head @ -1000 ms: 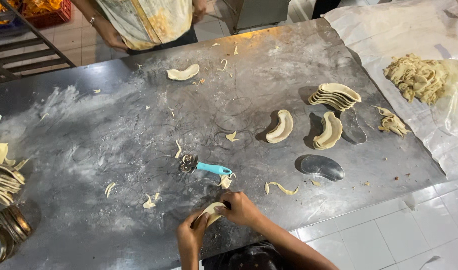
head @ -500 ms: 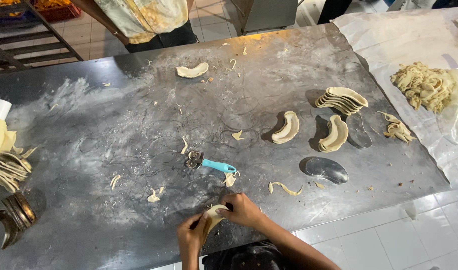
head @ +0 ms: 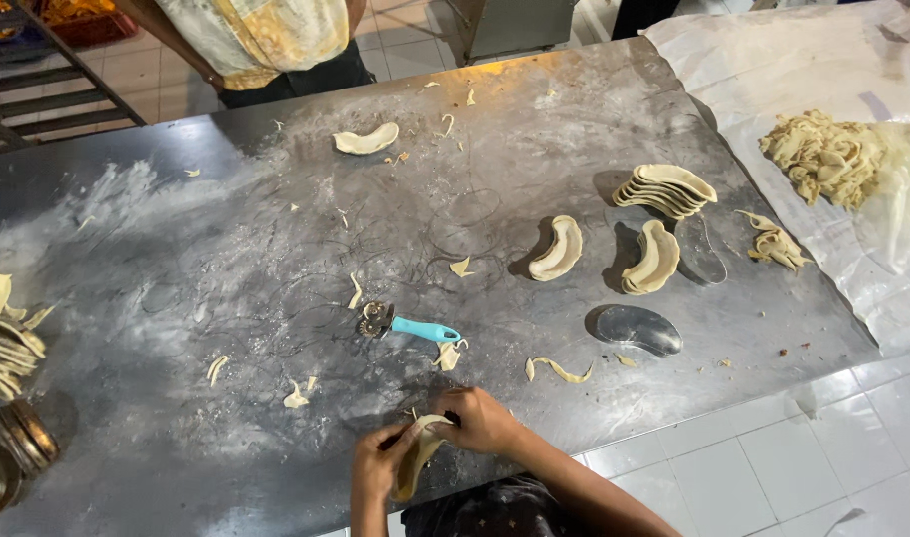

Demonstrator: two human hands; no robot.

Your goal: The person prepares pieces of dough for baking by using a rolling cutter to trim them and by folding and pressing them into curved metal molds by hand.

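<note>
Head view: at the bottom centre of the frame a piece of dough [head: 417,455] is held between both hands at the near edge of the steel bench [head: 226,259]. The left hand [head: 377,464] has its fingers closed on the dough's lower end; the right hand [head: 483,420] pinches its upper end. Just above the hands lies a pastry wheel [head: 407,324] with a blue handle. Folded dough crescents [head: 559,249] are seen toward the right, near a metal mould [head: 637,328].

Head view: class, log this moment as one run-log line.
left hand: holds dough piece | right hand: pinches same piece | pastry wheel: on table, untouched
</note>
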